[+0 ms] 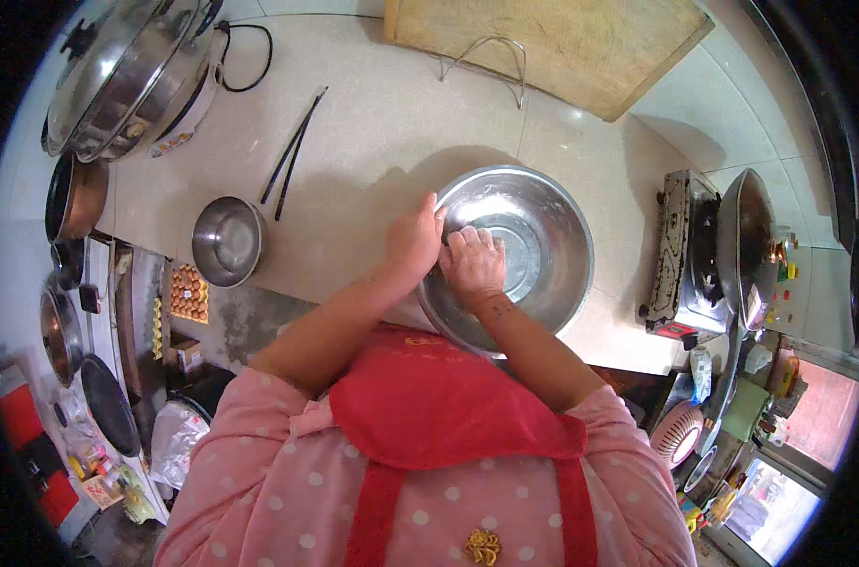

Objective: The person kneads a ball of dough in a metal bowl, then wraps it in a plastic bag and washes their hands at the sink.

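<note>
A large stainless steel mixing bowl (578, 262) rests on the tiled counter close before my red apron. My left hand (416, 237) is at the bowl's left rim, thumb up, gripping the edge. Inside the bowl, my right hand (474, 266) presses against the inner left wall with its fingers curled and dusted with a white, floury film. Whether anything lies beneath that palm cannot be seen. A faint whitish residue coats the bowl's bottom. To the left stand a smaller metal bowl (228, 242) and a pair of black chopsticks (292, 156).
A wooden board (542, 42) lies at the back with a bent wire rack (521, 71) at its edge. A lidded electric pot (139, 85) and a saucepan (78, 198) stand at the left. At the right is a gas stove (684, 255) with a wok (748, 248).
</note>
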Tool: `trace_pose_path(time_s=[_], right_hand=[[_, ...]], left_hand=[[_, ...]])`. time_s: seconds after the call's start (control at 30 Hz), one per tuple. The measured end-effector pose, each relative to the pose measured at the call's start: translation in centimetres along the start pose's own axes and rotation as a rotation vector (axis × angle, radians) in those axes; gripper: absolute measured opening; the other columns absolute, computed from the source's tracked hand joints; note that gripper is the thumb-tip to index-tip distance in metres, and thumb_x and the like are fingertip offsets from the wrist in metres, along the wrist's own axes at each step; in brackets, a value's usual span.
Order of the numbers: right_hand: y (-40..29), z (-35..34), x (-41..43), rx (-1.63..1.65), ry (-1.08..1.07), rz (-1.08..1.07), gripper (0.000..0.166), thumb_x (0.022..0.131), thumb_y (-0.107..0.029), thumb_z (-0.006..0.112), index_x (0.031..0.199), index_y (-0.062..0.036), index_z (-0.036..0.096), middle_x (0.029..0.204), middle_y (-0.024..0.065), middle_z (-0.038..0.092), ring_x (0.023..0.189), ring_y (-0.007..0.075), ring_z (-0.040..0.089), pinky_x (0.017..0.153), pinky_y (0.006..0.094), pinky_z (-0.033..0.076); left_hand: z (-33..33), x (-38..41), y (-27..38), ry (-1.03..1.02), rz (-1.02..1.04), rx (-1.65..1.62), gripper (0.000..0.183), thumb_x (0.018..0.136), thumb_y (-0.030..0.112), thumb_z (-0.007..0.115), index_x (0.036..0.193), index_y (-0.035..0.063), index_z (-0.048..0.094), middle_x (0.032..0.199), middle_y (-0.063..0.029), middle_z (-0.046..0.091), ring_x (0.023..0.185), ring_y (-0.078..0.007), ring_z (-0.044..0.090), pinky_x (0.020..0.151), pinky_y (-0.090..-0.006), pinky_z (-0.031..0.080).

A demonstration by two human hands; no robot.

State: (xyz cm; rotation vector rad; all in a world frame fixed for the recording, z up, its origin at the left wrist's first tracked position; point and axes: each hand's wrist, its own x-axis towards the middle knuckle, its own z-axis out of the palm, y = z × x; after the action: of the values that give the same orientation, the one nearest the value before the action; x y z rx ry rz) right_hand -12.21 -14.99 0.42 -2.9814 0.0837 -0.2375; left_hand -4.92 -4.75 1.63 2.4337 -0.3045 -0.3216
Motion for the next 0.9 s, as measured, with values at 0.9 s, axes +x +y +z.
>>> trace_pose_path(time_s=[0.9], right_hand=[[4.8, -2.7, -5.2, 0.117, -0.248, -0.321, 0.06, 0.068, -0.045, 0.071, 0.109, -0.0066, 0.052, 0.114, 0.0121, 0.049, 0.11, 0.0305, 0.046, 0.092, 0.0486, 0.035]], left_hand=[[-1.1, -0.7, 1.7, -0.072, -0.113, -0.014, 0.043, 0.093, 0.03, 0.045, 0.124, 0.0012, 0.044, 0.103, -0.0268, 0.059, 0.093, -0.0427, 0.058, 0.081, -0.0483, 0.045]])
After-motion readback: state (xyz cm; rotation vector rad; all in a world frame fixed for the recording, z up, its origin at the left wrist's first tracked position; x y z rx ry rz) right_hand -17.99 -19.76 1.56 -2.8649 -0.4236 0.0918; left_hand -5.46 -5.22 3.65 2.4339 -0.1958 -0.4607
